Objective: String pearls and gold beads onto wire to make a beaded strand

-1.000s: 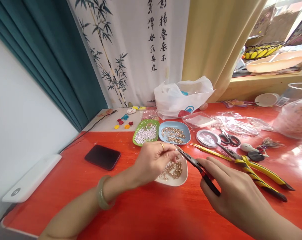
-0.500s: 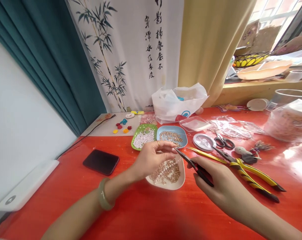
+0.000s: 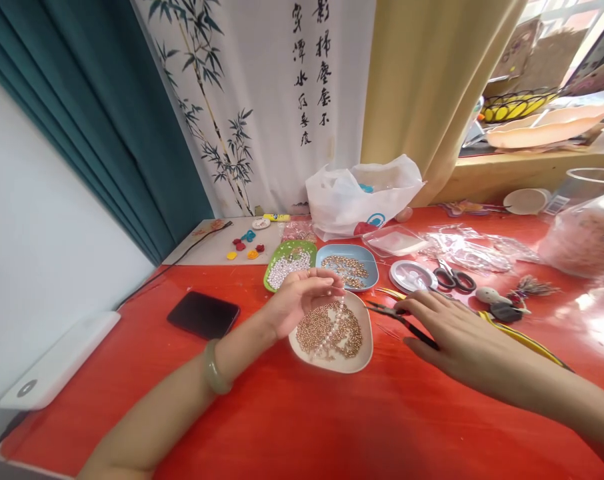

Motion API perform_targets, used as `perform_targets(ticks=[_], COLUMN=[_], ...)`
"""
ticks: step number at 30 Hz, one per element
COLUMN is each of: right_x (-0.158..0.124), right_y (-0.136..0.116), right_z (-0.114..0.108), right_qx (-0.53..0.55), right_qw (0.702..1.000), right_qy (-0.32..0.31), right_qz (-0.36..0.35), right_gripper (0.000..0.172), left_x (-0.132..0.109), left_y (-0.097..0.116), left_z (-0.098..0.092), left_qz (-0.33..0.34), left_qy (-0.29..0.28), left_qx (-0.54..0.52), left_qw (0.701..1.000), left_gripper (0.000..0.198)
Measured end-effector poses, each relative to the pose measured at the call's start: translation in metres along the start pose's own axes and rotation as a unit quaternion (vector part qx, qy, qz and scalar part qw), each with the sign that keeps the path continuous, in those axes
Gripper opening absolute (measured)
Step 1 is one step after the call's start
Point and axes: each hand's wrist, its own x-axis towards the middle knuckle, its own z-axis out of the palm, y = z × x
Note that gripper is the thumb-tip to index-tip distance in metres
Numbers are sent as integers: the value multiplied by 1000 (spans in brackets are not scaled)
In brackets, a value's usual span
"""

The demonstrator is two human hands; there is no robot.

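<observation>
My left hand is closed in a pinch above the white tray of gold beads. From its fingertips a strand of pale, clear beads hangs down into the tray. To the right of that tray, my right hand holds small needle-nose pliers with dark handles, low over the table. Their jaws point left towards the tray's edge and grip nothing that I can see. Behind my left hand stand a green tray of white beads and a blue tray of gold beads.
A black phone lies at the left. Yellow tweezers, scissors, a round clear spool and yellow-handled pliers lie around my right hand. A white plastic bag stands at the back.
My right hand and the needle-nose pliers have moved away from my left fingertips, to the right and lower. My left hand stays pinched over the tray. The view has shifted slightly.
</observation>
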Motion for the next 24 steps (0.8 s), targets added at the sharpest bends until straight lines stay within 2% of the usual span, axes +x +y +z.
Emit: perform_targets(ticks=[4, 7, 10, 13, 17, 21, 24], right_x=[-5, -6, -4, -2, -1, 1, 7], right_y=[18, 17, 12, 9, 10, 14, 10], right_z=[19, 30, 34, 32, 33, 31, 23], right_qx=[-75, -111, -134, -144, -142, -111, -38], right_qw=[997, 993, 989, 988, 989, 994, 999], right_qy=[5, -27, -54, -48, -29, -2, 8], right_qz=[22, 22, 28, 28, 18, -1, 38], right_gripper=[31, 29, 26, 25, 28, 44, 39], left_x=[1, 1, 1, 1, 0, -2, -4], left_y=[1, 2, 4, 6, 7, 9, 10], left_z=[-1, -1, -1, -2, -3, -2, 1], left_qz=[-16, -12, -5, 2, -4, -4, -4], left_qy=[7, 1, 0, -7, -21, -40, -58], left_qx=[-10, -15, -17, -14, -6, -2, 3], left_qw=[1000, 1000, 1000, 1000, 1000, 999, 998], left_gripper=[10, 10, 10, 12, 19, 24, 26])
